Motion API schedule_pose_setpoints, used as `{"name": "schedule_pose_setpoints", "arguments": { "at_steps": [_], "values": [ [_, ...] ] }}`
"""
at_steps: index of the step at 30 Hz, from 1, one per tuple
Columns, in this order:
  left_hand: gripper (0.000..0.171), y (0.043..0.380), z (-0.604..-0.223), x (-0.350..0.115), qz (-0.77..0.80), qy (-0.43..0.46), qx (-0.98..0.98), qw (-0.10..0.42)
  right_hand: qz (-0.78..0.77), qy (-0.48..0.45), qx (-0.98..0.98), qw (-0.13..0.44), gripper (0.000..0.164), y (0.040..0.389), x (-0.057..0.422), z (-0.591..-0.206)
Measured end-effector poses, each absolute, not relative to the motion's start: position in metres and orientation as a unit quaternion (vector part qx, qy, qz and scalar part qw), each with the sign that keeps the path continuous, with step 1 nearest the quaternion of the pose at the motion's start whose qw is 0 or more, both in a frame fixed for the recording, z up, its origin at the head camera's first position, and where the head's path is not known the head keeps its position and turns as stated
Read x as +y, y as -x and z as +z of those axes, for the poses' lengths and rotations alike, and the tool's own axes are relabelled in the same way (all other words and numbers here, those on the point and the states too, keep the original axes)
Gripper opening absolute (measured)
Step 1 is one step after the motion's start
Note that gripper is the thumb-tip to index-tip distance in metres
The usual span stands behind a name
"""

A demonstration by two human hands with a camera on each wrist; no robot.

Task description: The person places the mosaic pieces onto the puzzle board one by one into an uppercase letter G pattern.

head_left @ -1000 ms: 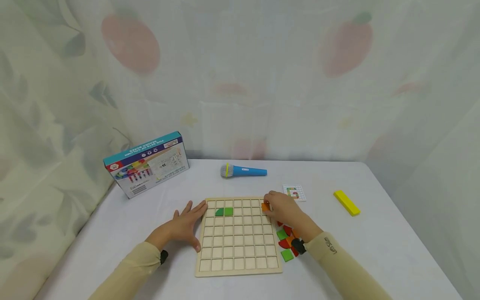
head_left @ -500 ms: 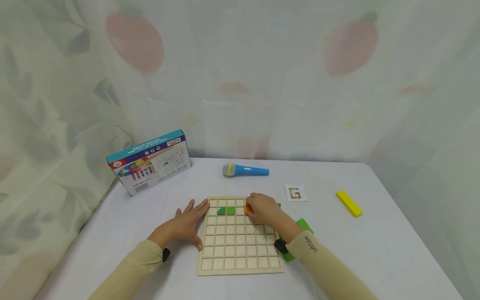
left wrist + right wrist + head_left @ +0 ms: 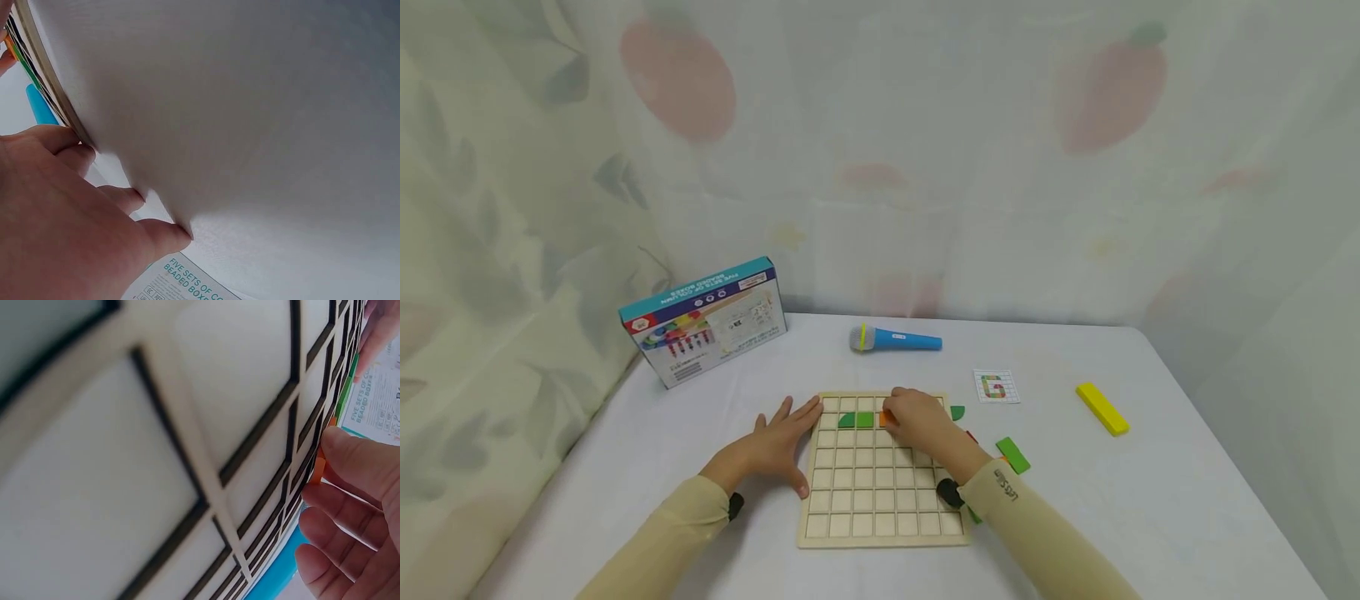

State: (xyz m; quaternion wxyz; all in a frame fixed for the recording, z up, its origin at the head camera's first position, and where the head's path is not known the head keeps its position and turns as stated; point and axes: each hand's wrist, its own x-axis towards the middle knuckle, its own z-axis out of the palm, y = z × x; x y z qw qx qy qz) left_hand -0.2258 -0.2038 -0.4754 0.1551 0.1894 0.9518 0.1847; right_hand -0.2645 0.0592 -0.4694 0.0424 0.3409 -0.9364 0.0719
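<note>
Pale cloth printed with large red fruit [image 3: 880, 125] hangs behind a table with a white cover [image 3: 1150, 517]. Its far edge runs behind a blue microphone [image 3: 906, 339]; a carton [image 3: 703, 325] stands toward the far left corner. White surface separates the microphone from the wooden grid board [image 3: 883, 543], and a wide stretch of it lies between the yellow block [image 3: 1102, 409] and the right edge. A small card with a coloured G [image 3: 996, 387] lies just past the board's upper right corner.

Both sleeved arms reach in from the near side, hands apart. The left hand [image 3: 773, 447] is spread, its thumb and a fingertip at the board's left rim. The right hand [image 3: 925, 423] crosses over the board's right side, thumb and index finger pinching an orange tile [image 3: 883, 419], the other fingers bent below in the right wrist view.

That tile is at the second row from the top, fourth cell, just right of a bright green square [image 3: 865, 420] and a darker green rounded piece [image 3: 847, 421]. Fingers cover part of it, so whether it sits flat cannot be told. Beyond the right rim, a green rectangle [image 3: 1013, 455] lies near the forearm, which partly hides other coloured pieces.
</note>
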Motion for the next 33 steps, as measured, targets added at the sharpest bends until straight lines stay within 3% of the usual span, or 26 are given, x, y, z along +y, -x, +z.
{"name": "schedule_pose_setpoints", "arguments": {
  "at_steps": [20, 33],
  "values": [
    [0.135, 0.225, -0.476, -0.199, 0.178, -0.184, 0.955, 0.153, 0.044, -0.337, -0.939, 0.04, 0.022, 0.263, 0.059, -0.467],
    [0.136, 0.225, -0.474, -0.2, 0.171, -0.183, 0.957, 0.147, 0.08, -0.248, -0.963, 0.076, 0.024, 0.267, 0.116, -0.458]
  ]
}}
